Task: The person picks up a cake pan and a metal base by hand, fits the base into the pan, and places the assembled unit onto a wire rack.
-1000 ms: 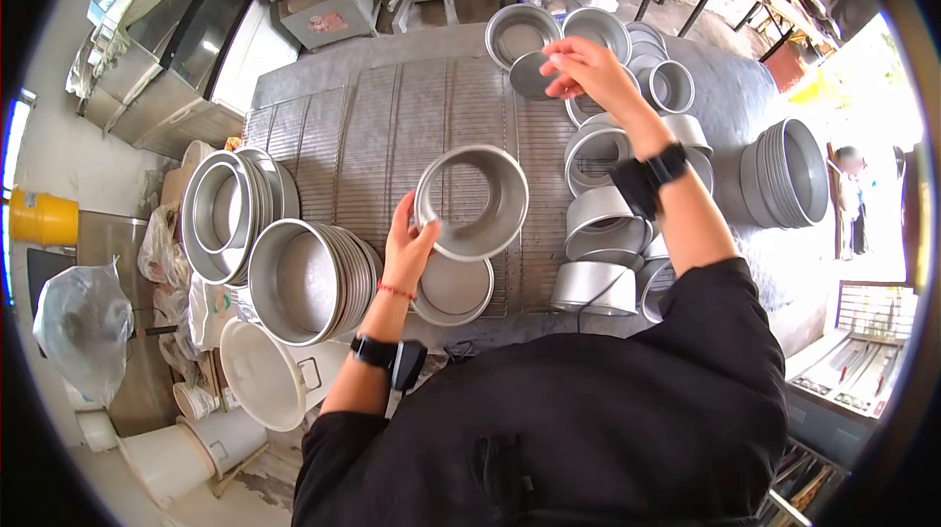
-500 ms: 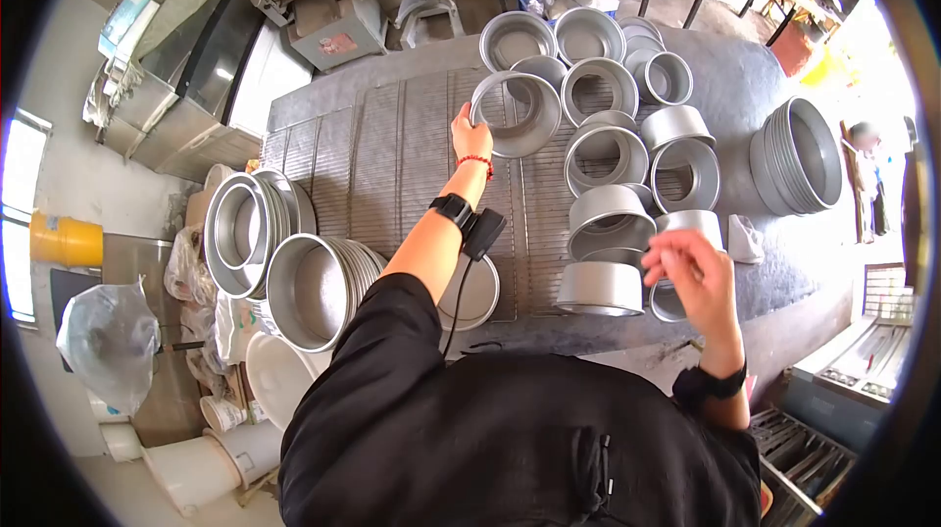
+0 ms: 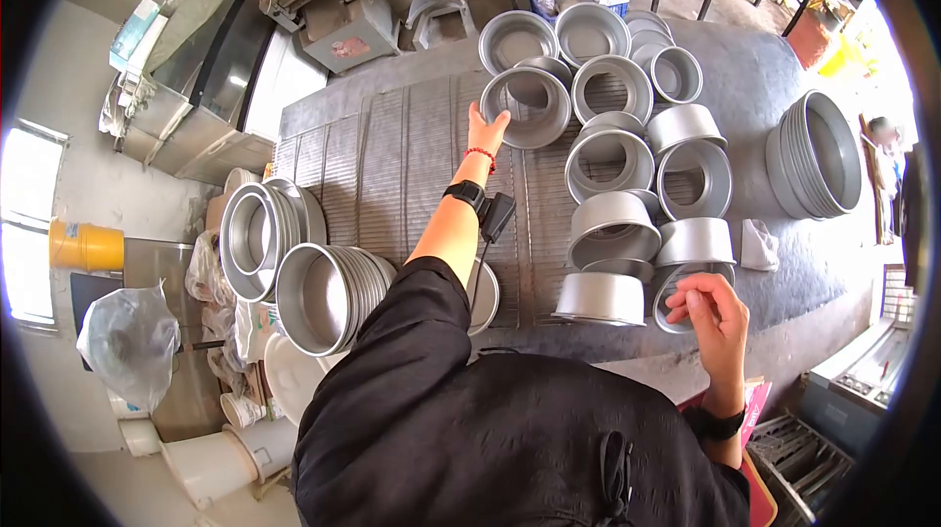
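My left hand (image 3: 487,127) reaches to the far middle of the table, thumb and fingers apart, at the near left rim of a round metal cake pan (image 3: 562,122). That pan leans tilted against another behind it, and its opening faces me. My right hand (image 3: 718,319) is held low on the right, fingers loosely bent and apart, holding nothing. Partly behind it lies a cake pan (image 3: 670,316). An upturned cake pan (image 3: 600,299) is just left of it. Several more pans lean on each other in rows beyond.
Nested large pans (image 3: 294,297) and a second stack (image 3: 235,243) stand at the left. Another nested stack (image 3: 799,159) is at the right. A wire rack (image 3: 382,164) covers much of the table. A crumpled white bag (image 3: 759,246) lies near the right edge.
The pan at my left hand has come down against the pan behind it, and my left fingers have spread from its rim. My right hand has shifted slightly down and right.
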